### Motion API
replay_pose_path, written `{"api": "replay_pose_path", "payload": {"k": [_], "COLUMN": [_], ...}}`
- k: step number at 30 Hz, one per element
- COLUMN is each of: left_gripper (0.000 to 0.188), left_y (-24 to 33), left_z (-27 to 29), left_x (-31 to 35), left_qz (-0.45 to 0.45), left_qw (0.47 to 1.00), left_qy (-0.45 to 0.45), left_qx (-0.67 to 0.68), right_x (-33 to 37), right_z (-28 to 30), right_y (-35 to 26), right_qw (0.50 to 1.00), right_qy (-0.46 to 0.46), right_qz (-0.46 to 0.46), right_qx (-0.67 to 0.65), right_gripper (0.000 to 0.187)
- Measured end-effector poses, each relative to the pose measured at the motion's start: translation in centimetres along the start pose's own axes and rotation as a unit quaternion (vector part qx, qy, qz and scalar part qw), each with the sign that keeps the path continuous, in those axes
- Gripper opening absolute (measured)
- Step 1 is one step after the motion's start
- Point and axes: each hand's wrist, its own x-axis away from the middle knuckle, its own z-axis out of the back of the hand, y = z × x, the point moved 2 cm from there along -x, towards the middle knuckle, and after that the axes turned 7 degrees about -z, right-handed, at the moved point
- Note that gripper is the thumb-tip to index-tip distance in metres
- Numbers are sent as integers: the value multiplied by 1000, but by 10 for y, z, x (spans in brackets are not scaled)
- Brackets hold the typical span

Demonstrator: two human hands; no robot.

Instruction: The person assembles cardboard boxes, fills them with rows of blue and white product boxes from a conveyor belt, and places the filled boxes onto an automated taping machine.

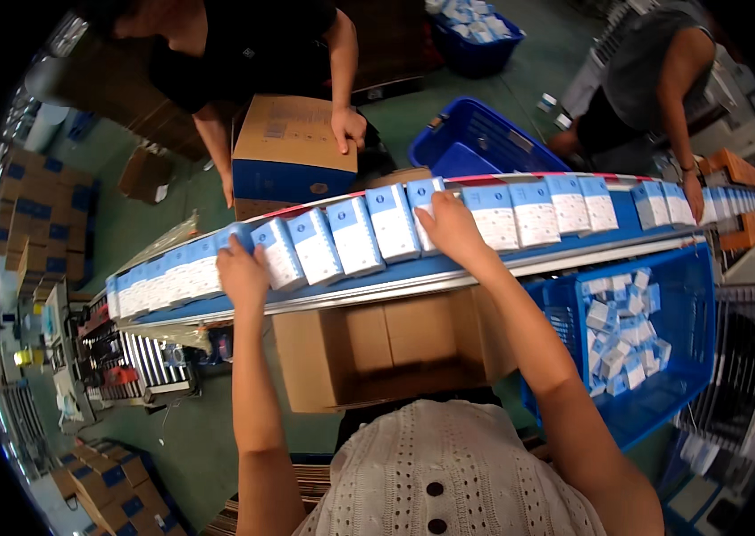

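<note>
A long row of small blue-and-white boxes (pixel 355 237) stands on the blue belt of a conveyor (pixel 377 281) across the front of me. My left hand (pixel 243 271) is closed around a small box (pixel 236 235) left of the middle, its fingers over the top. With my right hand (pixel 456 230) I grip another small box (pixel 425 191) right of the middle, fingers on its upper right side. Several boxes stand between my hands, slightly tilted. Below the belt, close to my body, an open brown carton (pixel 306 357) shows bare cardboard inside.
A blue crate (pixel 708 330) of loose small boxes stands at the right. Across the belt, a person handles a large brown-and-blue carton (pixel 295 147), beside a blue basket (pixel 449 134). Another person at the far right reaches to the belt. Stacked cartons (pixel 47 214) stand left.
</note>
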Motion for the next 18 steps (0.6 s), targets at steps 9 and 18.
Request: {"api": "replay_pose_path", "payload": {"k": [9, 18], "left_gripper": [58, 70], "left_y": [-31, -29], "left_z": [-22, -6], "left_x": [-8, -3], "left_qz": [121, 110], "left_qw": [933, 892], "left_qy": [-164, -246], "left_qx": [298, 364], "right_x": [-19, 0], "right_z": [10, 13], "right_y": [26, 4], "right_qw": [981, 982], "right_qy": [-125, -146], "right_qz": [-132, -101], "right_qx": [-63, 66], "right_gripper": [60, 68]}}
